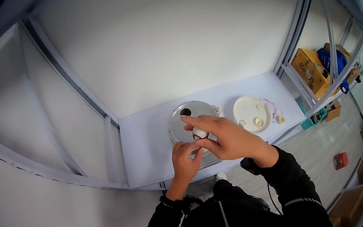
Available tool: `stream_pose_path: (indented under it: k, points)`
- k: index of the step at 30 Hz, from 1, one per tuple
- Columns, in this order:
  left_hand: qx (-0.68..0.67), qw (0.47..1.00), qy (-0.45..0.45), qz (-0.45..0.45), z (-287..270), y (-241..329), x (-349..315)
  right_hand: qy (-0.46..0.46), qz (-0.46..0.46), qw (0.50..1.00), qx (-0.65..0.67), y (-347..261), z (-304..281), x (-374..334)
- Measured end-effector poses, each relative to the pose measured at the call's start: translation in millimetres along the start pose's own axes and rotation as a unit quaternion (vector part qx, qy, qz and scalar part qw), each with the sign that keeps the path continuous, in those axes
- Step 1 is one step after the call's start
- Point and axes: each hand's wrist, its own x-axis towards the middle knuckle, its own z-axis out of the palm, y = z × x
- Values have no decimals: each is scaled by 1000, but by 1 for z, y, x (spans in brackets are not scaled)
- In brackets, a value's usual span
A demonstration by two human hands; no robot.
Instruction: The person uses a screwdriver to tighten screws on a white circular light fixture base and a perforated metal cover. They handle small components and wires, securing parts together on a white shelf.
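The right hand (pixel 233 137) curls its fingers and thumb around a small white rounded part (pixel 199 132) with a dark underside. The left hand (pixel 184 162) brings its fingertips together at the part's lower edge, meeting the right thumb; whether they grip it, one cannot tell. The part is above a silver round plate (pixel 177 125) lying on the white desk (pixel 145 151). To the right sits a shallow white round shell (pixel 244 108), with thin wires (pixel 274 108) and a cream-coloured piece (pixel 281 120) beside it.
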Motion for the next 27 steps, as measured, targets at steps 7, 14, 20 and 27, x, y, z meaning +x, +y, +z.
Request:
stream_pose_path:
  k: [7,14,20,27]
  points:
    - [5,1000,-4,-2,-3,1,-1,11,36,969,-243,-1,-1,0]
    - [-8,1000,-11,10,-5,-2,2,-19,38,993,-113,6,2,-1]
    - [-14,1000,-14,3,-2,-5,0,3,62,990,-126,2,3,-1]
    - [-7,1000,-22,11,-2,-5,0,108,67,965,-227,13,13,-2]
